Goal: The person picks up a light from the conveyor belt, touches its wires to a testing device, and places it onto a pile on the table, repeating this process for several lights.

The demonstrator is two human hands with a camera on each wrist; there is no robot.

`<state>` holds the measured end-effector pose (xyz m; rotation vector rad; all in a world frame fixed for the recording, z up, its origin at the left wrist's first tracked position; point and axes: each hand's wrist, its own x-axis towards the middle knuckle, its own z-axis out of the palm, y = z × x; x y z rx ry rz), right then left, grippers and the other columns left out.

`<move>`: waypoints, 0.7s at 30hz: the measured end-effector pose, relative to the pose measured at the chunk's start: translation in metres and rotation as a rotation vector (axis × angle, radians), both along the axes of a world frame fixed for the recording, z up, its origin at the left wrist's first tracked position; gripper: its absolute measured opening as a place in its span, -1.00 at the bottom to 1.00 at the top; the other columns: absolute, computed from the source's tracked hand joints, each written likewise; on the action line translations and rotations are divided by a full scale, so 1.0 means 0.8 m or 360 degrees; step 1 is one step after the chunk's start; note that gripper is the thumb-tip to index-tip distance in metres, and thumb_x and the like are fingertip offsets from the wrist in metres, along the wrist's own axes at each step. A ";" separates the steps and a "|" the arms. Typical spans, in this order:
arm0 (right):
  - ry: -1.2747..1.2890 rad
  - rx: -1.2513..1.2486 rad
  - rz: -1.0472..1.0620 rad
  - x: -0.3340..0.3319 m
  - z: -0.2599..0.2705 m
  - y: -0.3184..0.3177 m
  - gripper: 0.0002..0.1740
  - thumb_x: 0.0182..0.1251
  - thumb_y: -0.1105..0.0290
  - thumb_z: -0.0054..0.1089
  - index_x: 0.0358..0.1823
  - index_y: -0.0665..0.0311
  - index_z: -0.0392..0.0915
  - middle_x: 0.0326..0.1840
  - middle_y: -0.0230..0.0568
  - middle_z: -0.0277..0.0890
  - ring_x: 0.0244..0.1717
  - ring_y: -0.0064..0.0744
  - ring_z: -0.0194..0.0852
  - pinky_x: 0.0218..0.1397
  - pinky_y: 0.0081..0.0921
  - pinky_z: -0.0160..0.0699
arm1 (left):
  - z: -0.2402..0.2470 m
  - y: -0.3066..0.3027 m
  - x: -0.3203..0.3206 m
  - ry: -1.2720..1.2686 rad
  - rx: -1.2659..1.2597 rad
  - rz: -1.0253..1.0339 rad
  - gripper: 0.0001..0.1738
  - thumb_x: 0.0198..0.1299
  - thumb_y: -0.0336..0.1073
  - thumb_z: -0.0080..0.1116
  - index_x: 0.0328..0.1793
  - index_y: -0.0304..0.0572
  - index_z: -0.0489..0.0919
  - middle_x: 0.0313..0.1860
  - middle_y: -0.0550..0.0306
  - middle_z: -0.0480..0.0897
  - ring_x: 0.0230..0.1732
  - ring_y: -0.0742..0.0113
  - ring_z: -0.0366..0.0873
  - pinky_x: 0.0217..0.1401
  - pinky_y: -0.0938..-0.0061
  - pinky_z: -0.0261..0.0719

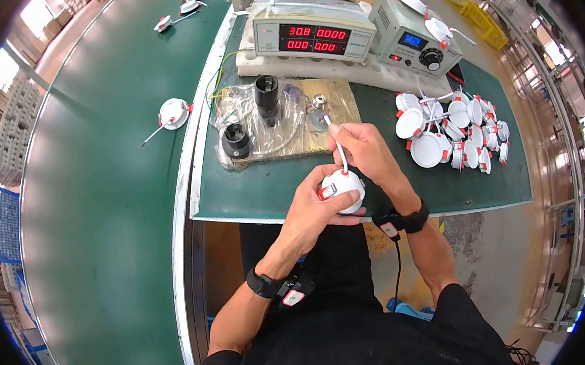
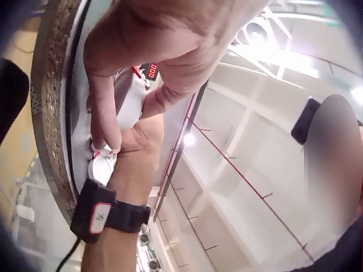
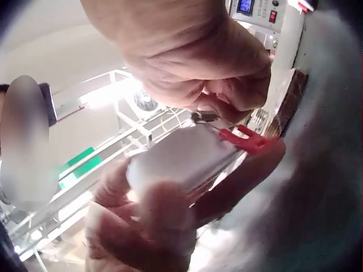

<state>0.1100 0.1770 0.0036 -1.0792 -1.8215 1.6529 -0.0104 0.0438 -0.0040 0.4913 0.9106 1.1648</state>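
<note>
Head view, centre: my left hand point(image 1: 311, 212) grips a round white red-clipped plastic downlight point(image 1: 348, 185) in curled fingers; my right hand point(image 1: 366, 151) pinches its thin white lead wire point(image 1: 341, 157). Early, I judge: the heap of white downlights point(image 1: 448, 134) at right waits.

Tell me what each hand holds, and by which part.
The left hand grips the round white lamp by its body; the right hand pinches its white cable just above the lamp.
</note>
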 end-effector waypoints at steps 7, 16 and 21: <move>-0.0076 0.0061 -0.0096 -0.010 -0.019 0.011 -0.55 0.59 0.13 0.06 -0.39 0.34 0.58 -0.67 -0.42 0.44 -0.67 -0.70 0.25 -0.59 -0.60 0.15 | -0.010 0.027 -0.007 -0.0224 -0.0094 -0.0034 -0.45 0.26 -0.46 0.36 0.32 -0.34 0.37 0.07 -0.11 0.69 0.00 -0.01 0.77 0.11 0.13 0.83; -0.0165 0.0112 -0.0185 -0.017 -0.020 0.015 -0.54 0.54 0.18 0.04 -0.46 0.41 0.59 -0.69 -0.30 0.49 -0.64 -0.57 0.41 -0.52 -0.47 0.34 | 0.001 0.036 -0.015 -0.0225 -0.0126 -0.0138 -0.39 0.29 -0.47 0.34 0.40 -0.40 0.31 0.09 -0.14 0.68 0.02 -0.05 0.77 0.10 0.18 0.84; -0.0205 0.0207 -0.0192 -0.018 -0.023 0.017 -0.54 0.52 0.18 0.05 -0.42 0.44 0.61 -0.68 -0.24 0.53 -0.63 -0.48 0.47 -0.49 -0.41 0.41 | -0.003 0.041 -0.023 -0.0268 -0.0137 -0.0186 -0.40 0.30 -0.47 0.32 0.40 -0.40 0.31 0.10 -0.16 0.67 0.02 -0.08 0.77 0.05 0.25 0.87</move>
